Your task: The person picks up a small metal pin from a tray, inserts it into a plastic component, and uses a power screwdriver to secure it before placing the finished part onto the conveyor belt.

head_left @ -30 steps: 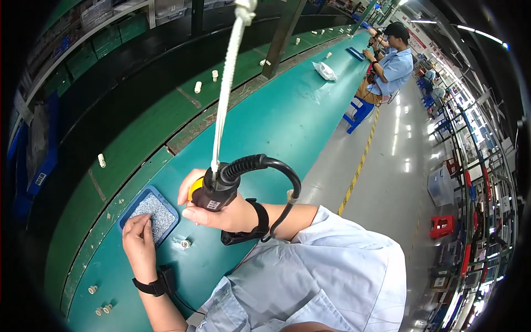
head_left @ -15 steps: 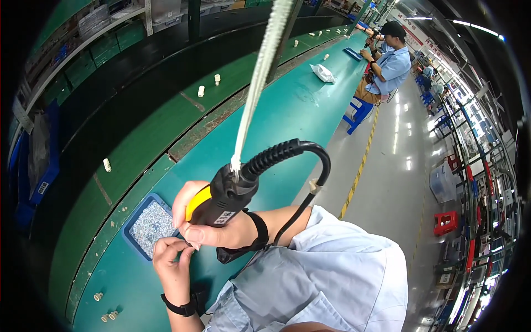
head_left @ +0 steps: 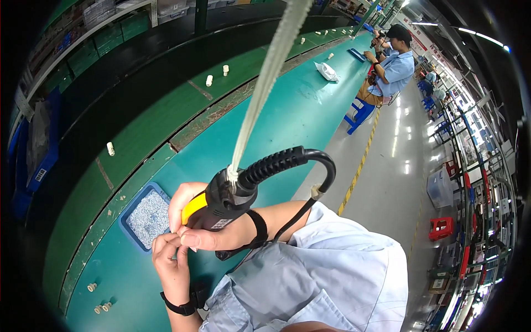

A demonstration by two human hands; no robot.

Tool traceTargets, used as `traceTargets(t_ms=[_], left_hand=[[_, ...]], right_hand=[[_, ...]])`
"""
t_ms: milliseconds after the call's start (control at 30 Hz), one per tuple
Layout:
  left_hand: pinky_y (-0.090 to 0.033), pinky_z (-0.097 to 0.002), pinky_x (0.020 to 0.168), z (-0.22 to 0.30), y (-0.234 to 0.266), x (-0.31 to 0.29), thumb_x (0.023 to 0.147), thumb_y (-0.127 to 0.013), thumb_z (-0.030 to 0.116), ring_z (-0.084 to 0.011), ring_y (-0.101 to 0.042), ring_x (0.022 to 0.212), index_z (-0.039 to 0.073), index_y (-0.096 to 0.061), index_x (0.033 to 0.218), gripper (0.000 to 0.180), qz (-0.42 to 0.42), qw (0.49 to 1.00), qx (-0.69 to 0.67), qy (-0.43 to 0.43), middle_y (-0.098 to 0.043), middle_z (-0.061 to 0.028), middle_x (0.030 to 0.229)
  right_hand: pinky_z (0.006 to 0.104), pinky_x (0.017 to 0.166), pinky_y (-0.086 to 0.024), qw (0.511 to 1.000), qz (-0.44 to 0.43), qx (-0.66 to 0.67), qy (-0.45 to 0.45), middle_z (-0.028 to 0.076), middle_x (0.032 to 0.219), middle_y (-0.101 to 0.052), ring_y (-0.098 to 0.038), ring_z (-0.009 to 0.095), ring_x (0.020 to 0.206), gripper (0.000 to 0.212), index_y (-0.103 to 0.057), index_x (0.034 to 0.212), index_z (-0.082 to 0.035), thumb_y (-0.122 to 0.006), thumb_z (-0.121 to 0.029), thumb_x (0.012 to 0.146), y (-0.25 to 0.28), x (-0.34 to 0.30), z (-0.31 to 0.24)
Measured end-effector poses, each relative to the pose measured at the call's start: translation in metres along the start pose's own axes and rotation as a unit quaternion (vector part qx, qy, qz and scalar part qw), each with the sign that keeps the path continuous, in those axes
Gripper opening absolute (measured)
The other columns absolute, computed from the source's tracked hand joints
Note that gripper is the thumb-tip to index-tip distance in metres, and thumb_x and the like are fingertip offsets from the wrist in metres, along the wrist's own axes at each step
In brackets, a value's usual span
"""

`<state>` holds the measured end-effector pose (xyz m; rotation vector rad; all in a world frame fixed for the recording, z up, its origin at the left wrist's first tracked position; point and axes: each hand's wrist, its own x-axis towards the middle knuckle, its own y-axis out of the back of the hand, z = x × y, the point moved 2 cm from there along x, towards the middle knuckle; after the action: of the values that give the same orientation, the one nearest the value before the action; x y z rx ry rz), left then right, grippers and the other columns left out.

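My right hand [head_left: 207,235] grips a black electric screwdriver [head_left: 224,206] with a yellow lever, its tip pointing down. From its top, a white cord [head_left: 265,83] runs upward and a thick black cable [head_left: 276,166] loops to the right. My left hand [head_left: 170,257] is pinched right under the driver's tip, touching my right fingers. What it holds is hidden between the fingers; only a tiny pale edge shows by my right thumb. Just beyond both hands lies a blue tray [head_left: 128,232] of small silvery screw-like pieces.
Several cream cylindrical fittings [head_left: 92,287] lie at the near left of the green table [head_left: 221,152]. More fittings [head_left: 110,149] stand along the dark green belt [head_left: 144,133] beyond. A white packet [head_left: 327,72] lies farther along the table, near a seated co-worker [head_left: 392,66].
The view has shifted slightly. My hands stay together, with the screwdriver tilted a little lower. Down the table, the co-worker's outstretched arm has drawn back from the belt side.
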<state>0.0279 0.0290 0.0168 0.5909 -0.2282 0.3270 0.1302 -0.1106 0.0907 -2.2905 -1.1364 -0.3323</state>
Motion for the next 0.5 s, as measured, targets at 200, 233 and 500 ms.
traceTargets(t_ms=[200,233,500], left_hand=[[-0.044,-0.0348,0.075,0.001,0.01,-0.003,0.064,-0.071,-0.008,-0.026,-0.056,0.079,0.001,-0.065,0.079,0.018,-0.009,1.0,0.016,0.006,-0.06,-0.0087,0.081],[-0.044,-0.0348,0.075,-0.001,0.007,-0.004,0.063,-0.073,-0.006,-0.0261,-0.056,0.08,0.001,-0.066,0.08,0.02,-0.02,1.0,0.01,0.006,-0.061,-0.0085,0.082],[-0.046,-0.0379,0.088,-0.029,0.017,0.002,0.064,-0.078,0.007,-0.0301,-0.057,0.1,0.003,-0.061,0.114,0.053,-0.05,0.996,-0.038,0.065,-0.058,-0.0121,0.111]], right_hand=[[0.0239,0.057,-0.046,0.998,-0.014,-0.052,0.031,0.006,0.081,-0.055,-0.054,0.01,0.063,0.025,-0.049,0.1,-0.004,-0.066,-0.015,0.086,-0.006,0.008,0.007],[0.0239,0.057,-0.046,0.999,-0.018,-0.039,0.016,0.006,0.081,-0.055,-0.054,0.01,0.063,0.025,-0.049,0.1,-0.004,-0.066,-0.015,0.086,-0.006,0.008,0.005],[0.0287,0.05,-0.04,0.998,0.035,-0.036,0.027,0.002,0.062,-0.047,-0.045,0.013,0.049,0.027,-0.046,0.102,-0.004,-0.059,-0.024,0.089,0.01,0.01,0.022]])
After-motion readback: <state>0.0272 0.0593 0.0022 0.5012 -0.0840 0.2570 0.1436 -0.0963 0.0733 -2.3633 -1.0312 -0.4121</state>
